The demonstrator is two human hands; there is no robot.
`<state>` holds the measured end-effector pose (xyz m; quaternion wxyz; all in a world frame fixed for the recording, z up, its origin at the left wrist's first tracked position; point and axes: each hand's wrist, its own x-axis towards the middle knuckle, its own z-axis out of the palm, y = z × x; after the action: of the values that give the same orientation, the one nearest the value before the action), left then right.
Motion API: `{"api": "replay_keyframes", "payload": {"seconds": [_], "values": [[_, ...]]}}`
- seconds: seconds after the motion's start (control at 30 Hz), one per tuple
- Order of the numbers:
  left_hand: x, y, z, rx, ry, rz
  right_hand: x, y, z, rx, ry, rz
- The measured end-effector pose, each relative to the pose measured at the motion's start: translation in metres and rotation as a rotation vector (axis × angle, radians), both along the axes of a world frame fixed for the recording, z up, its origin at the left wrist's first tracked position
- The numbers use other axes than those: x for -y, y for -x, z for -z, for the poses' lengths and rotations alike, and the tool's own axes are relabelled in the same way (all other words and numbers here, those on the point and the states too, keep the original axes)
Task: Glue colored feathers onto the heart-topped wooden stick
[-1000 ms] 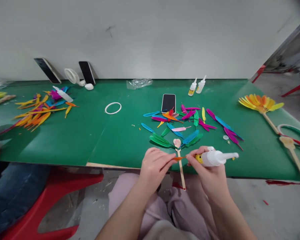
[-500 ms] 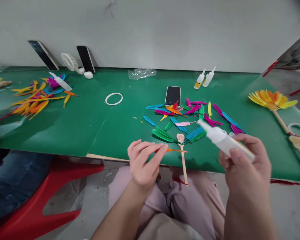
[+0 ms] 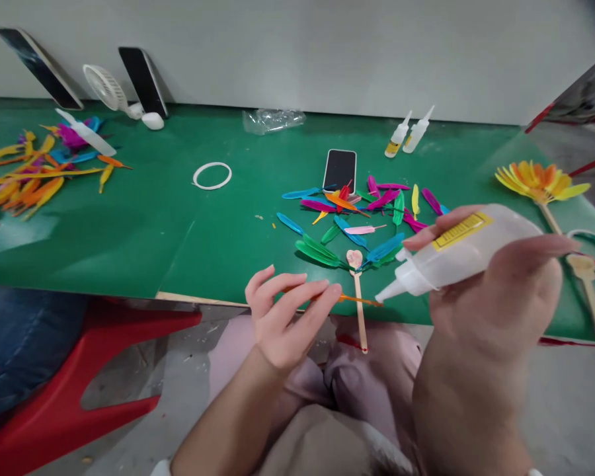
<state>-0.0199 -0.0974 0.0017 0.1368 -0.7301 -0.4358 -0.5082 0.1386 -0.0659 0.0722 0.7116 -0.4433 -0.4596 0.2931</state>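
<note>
My left hand (image 3: 290, 317) pinches an orange feather (image 3: 359, 299), its thin quill pointing right. In my right hand (image 3: 496, 291) a white glue bottle (image 3: 466, 248) with a yellow label is tipped downward, its nozzle at the tip of the quill. Beneath the feather, a wooden stick (image 3: 359, 311) with a heart-shaped head juts over the table's front edge. Green feathers (image 3: 320, 252) and blue feathers (image 3: 384, 249) fan out on either side of that head. More loose feathers (image 3: 350, 201) in pink, purple, red and yellow lie behind it.
A phone (image 3: 340, 170) lies behind the feathers, and two small glue bottles (image 3: 407, 134) stand near the wall. A white ring (image 3: 212, 176) is left of centre. At right are a yellow feather flower (image 3: 540, 182) and another wooden stick (image 3: 591, 291). A red stool (image 3: 123, 344) stands at left.
My right hand has turned the glue bottle from nozzle-up to nozzle-down and brought it left to the quill's tip. My left hand still pinches the feather. The view has shifted slightly.
</note>
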Motion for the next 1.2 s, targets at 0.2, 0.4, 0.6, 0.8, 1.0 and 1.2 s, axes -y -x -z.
{"api": "replay_keyframes", "payload": {"seconds": [0.2, 0.4, 0.6, 0.8, 1.0, 1.2], "values": [[0.001, -0.001, 0.002, -0.004, 0.015, -0.009, -0.005, 0.006, 0.009, 0.041, 0.03, -0.112], [0.0, -0.003, 0.002, -0.023, 0.022, 0.009, -0.006, 0.008, 0.013, 0.074, 0.02, -0.064], [-0.003, -0.004, 0.002, 0.001, 0.039, 0.048, -0.004, 0.012, 0.01, 0.031, -0.001, -0.097], [-0.002, -0.003, 0.002, -0.032, 0.048, 0.043, -0.002, 0.01, 0.01, 0.05, 0.045, -0.143], [-0.001, -0.002, 0.001, -0.046, 0.075, 0.044, -0.001, 0.008, 0.012, 0.071, 0.06, -0.126], [-0.002, -0.002, 0.0, -0.036, 0.067, 0.06, -0.004, 0.006, 0.014, 0.087, 0.019, -0.091]]}}
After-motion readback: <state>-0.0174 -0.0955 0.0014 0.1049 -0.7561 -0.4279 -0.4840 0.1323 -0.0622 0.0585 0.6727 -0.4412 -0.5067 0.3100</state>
